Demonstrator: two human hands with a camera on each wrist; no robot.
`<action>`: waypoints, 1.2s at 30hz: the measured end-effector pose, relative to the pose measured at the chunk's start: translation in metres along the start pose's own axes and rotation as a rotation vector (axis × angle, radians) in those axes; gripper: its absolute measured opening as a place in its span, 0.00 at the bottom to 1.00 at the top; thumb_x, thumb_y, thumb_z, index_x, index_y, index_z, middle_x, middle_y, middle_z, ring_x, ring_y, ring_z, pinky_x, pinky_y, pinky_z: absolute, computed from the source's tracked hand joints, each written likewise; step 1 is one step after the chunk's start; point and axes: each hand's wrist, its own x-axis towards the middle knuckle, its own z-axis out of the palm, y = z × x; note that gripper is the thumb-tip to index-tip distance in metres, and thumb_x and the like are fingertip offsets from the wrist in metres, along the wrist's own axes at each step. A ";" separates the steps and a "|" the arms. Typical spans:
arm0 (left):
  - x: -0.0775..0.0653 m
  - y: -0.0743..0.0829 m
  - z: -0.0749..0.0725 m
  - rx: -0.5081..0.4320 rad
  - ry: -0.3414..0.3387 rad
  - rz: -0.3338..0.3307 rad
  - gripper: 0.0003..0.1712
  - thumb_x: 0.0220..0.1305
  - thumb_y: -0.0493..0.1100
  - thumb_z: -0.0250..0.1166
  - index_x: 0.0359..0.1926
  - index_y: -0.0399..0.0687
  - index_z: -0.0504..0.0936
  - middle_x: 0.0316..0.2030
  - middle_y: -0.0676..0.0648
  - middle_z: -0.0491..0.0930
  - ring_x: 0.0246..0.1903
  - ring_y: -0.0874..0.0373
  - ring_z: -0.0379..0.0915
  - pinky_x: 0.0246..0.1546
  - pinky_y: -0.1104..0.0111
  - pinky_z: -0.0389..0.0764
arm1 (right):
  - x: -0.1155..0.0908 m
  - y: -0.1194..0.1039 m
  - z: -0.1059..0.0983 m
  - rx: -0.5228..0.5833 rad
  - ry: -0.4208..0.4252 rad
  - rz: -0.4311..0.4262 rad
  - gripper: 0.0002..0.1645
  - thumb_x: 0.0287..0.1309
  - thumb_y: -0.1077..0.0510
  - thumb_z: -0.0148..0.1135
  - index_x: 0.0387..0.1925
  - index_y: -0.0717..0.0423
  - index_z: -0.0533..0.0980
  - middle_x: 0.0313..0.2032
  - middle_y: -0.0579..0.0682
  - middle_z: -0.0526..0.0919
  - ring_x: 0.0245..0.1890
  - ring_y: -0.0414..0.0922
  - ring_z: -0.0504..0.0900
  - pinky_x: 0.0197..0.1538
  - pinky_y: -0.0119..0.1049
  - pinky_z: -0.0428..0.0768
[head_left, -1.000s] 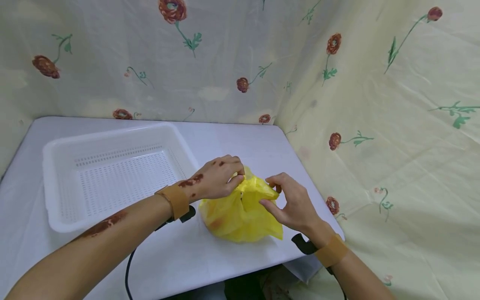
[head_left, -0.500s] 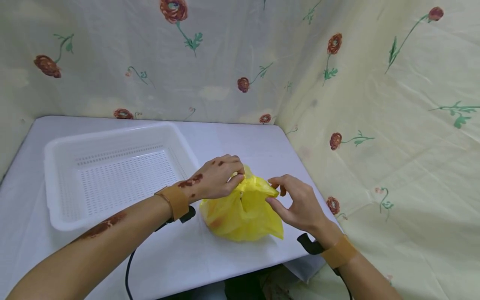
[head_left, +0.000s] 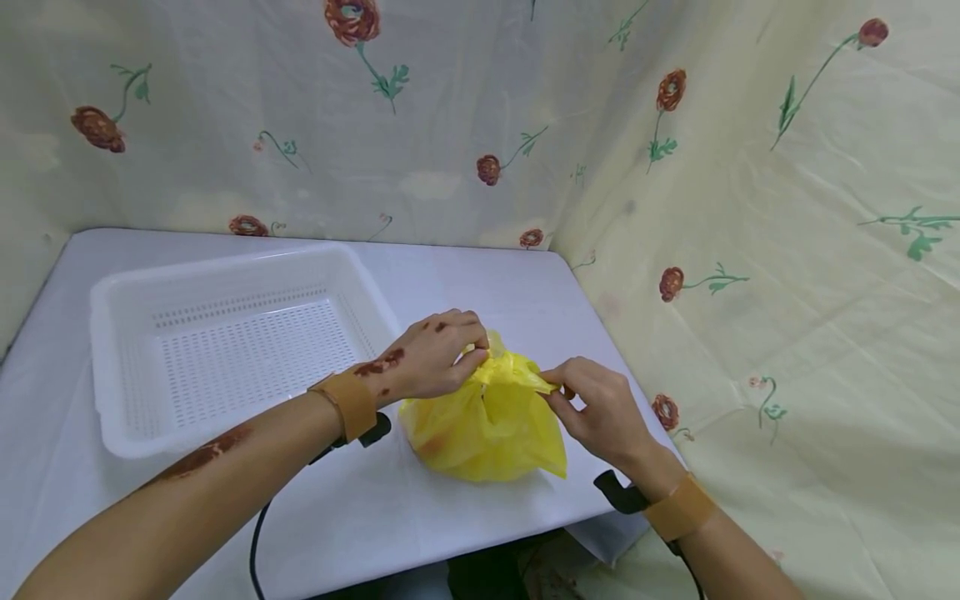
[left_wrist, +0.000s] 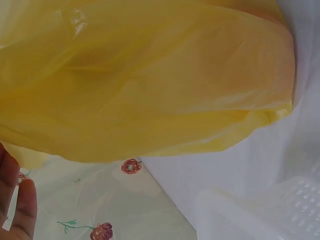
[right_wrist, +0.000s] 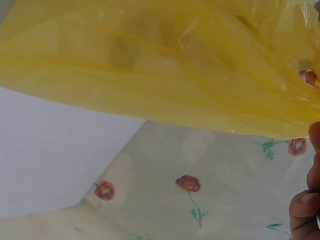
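A yellow plastic bag, full and rounded, rests on the table with its top gathered. My left hand holds the gathered top from the left, its fingers curled over the plastic. From the other side my right hand pinches the bag's top corner between thumb and forefinger. Faint orange and dark patches show through the thin plastic, but what lies inside cannot be told. The left wrist view has the bag across its upper part, with left fingertips at the edge. In the right wrist view, right fingers appear by the bag's edge.
A white perforated plastic basket stands on the left of the white-covered table, partly behind my left forearm. Flower-printed sheeting hangs behind the table and along its right side. A black cable runs beneath my left forearm.
My right hand first drew slightly right with thumb and forefinger apart near the bag's corner. Now those fingers have come together on the plastic. My left hand keeps its grip.
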 end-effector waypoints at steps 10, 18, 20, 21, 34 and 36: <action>-0.001 -0.001 -0.005 -0.009 0.040 0.011 0.06 0.67 0.43 0.57 0.35 0.49 0.80 0.39 0.53 0.77 0.41 0.59 0.71 0.47 0.66 0.76 | 0.003 0.000 -0.001 -0.018 0.002 -0.006 0.22 0.68 0.48 0.50 0.34 0.61 0.81 0.28 0.49 0.82 0.23 0.40 0.73 0.29 0.26 0.75; -0.004 -0.002 -0.007 0.011 0.044 0.005 0.06 0.67 0.43 0.57 0.35 0.49 0.80 0.39 0.53 0.77 0.41 0.59 0.70 0.47 0.66 0.76 | 0.002 0.002 -0.003 -0.021 -0.020 0.027 0.23 0.68 0.46 0.49 0.35 0.60 0.81 0.27 0.48 0.82 0.22 0.41 0.73 0.27 0.28 0.75; -0.005 -0.003 -0.008 0.019 0.051 0.010 0.06 0.67 0.43 0.57 0.35 0.49 0.79 0.39 0.53 0.77 0.41 0.59 0.70 0.47 0.65 0.75 | 0.002 0.003 -0.004 -0.024 -0.027 0.037 0.24 0.68 0.46 0.48 0.35 0.60 0.82 0.27 0.48 0.82 0.22 0.40 0.73 0.28 0.27 0.75; -0.006 -0.003 -0.008 0.021 0.056 0.013 0.06 0.67 0.43 0.57 0.35 0.49 0.79 0.39 0.53 0.77 0.40 0.59 0.70 0.46 0.65 0.75 | 0.001 0.004 -0.004 -0.026 -0.030 0.042 0.24 0.68 0.46 0.48 0.34 0.60 0.82 0.27 0.48 0.82 0.22 0.40 0.73 0.28 0.27 0.74; -0.014 -0.006 -0.014 0.017 0.091 -0.009 0.06 0.67 0.42 0.57 0.33 0.48 0.77 0.38 0.53 0.77 0.41 0.59 0.71 0.46 0.65 0.77 | -0.001 0.011 -0.005 -0.081 -0.040 0.086 0.12 0.44 0.73 0.68 0.32 0.58 0.82 0.24 0.45 0.80 0.21 0.37 0.70 0.26 0.24 0.71; -0.016 -0.007 -0.014 0.018 0.096 -0.016 0.07 0.67 0.42 0.56 0.33 0.48 0.78 0.38 0.53 0.77 0.41 0.59 0.71 0.45 0.65 0.77 | -0.001 0.013 -0.005 -0.096 -0.050 0.106 0.11 0.44 0.73 0.68 0.31 0.58 0.82 0.24 0.44 0.80 0.21 0.37 0.70 0.26 0.24 0.70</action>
